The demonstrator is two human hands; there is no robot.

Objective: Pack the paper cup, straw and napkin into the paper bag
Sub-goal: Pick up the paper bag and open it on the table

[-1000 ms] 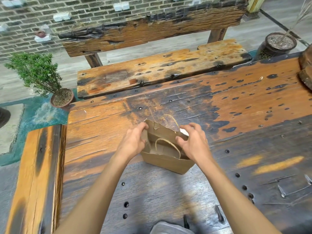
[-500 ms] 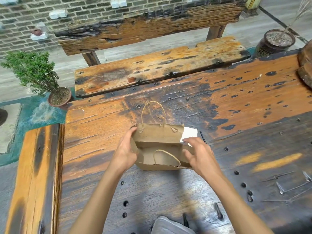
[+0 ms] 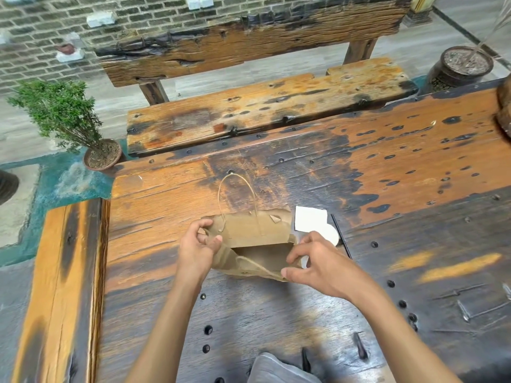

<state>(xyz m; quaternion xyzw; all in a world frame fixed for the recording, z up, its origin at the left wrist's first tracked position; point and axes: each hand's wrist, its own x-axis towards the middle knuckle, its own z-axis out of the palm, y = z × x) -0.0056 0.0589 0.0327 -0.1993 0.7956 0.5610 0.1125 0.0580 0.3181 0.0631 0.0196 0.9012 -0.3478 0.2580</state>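
A brown paper bag (image 3: 249, 233) lies on the wooden table (image 3: 414, 175) with its mouth facing me and gaping. One rope handle rests flat on the table behind it; the other hangs inside the mouth. My left hand (image 3: 197, 250) pinches the bag's left edge. My right hand (image 3: 318, 261) grips the right side of the mouth. Just right of the bag lie a white napkin (image 3: 308, 218), a white paper cup (image 3: 331, 236) partly hidden by my right hand, and a thin black straw (image 3: 341, 236).
A wooden bench (image 3: 262, 109) stands beyond the table's far edge and another bench (image 3: 60, 286) along its left side. A small potted bush (image 3: 69, 120) and a dark pot (image 3: 459, 64) sit on the floor. Metal nails (image 3: 467, 313) lie at the right.
The bag has gone from standing folded between my hands to lying back with its far handle flopped onto the table. My hands have spread its mouth wider, uncovering the napkin, cup and straw.
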